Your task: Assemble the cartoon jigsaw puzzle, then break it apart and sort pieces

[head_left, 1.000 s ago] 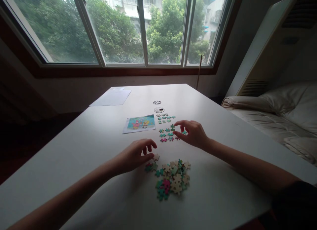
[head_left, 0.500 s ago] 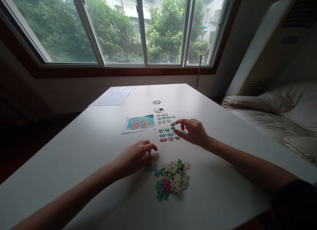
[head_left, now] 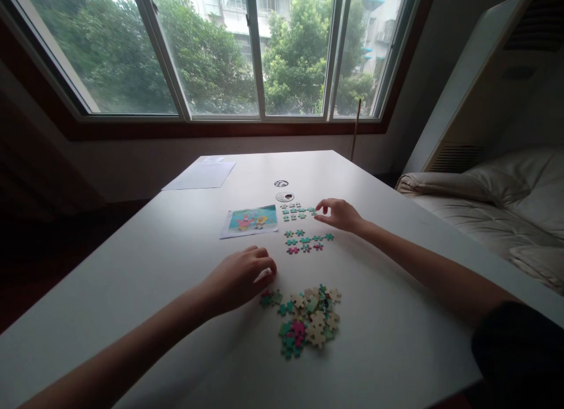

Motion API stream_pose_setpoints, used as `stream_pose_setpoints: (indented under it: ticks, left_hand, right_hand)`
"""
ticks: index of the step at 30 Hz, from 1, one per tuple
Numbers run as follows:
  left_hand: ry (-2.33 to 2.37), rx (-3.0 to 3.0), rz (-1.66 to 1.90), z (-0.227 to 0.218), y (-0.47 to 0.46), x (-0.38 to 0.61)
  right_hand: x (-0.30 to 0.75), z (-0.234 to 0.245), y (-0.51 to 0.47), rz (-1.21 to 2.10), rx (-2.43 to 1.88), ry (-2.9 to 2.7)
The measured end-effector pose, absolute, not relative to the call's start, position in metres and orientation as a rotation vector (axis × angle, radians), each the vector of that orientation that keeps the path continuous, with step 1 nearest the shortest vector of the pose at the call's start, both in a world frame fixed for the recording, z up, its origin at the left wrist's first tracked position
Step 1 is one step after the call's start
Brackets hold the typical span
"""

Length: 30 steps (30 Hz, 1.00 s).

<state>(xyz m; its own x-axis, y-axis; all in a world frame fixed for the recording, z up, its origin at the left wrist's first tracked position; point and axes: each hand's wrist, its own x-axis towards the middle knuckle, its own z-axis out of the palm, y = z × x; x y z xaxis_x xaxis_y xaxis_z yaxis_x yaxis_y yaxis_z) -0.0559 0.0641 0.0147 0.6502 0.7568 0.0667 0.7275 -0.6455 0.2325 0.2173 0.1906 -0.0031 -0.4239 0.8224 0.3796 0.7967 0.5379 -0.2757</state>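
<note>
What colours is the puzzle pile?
The puzzle pile is mostly beige and green, with some pink; head view.

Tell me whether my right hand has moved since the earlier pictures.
Yes. Judged against the printed picture lying on the table, your right hand has moved farther away from you and slightly rightward.

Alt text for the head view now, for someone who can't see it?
A person's right hand touches or nearly touches a jigsaw piece at the end of laid-out rows on a white table. The left hand is curled near a loose jigsaw pile; whether it holds anything is unclear. A SpongeBob picture lies left of the rows.
</note>
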Motion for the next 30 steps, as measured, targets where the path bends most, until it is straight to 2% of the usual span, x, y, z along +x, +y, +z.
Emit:
stream_pose_setpoints:
  ticks: [7,24,30]
  left_hand:
    - [1.390,2.650,0.205,0.018,0.062,-0.053]
    - [1.492,2.575,0.217,0.017,0.061,-0.050]
    - [1.486,2.727,0.176,0.017,0.060,-0.049]
  right_hand:
    - [0.217,-0.015,0.215,0.337,-1.414,-2.330]
    - [0.207,-0.017,0.213,0.297,-1.374,-2.302]
    - [0.211,-0.011,0.179,0.339,-1.113,-2.386]
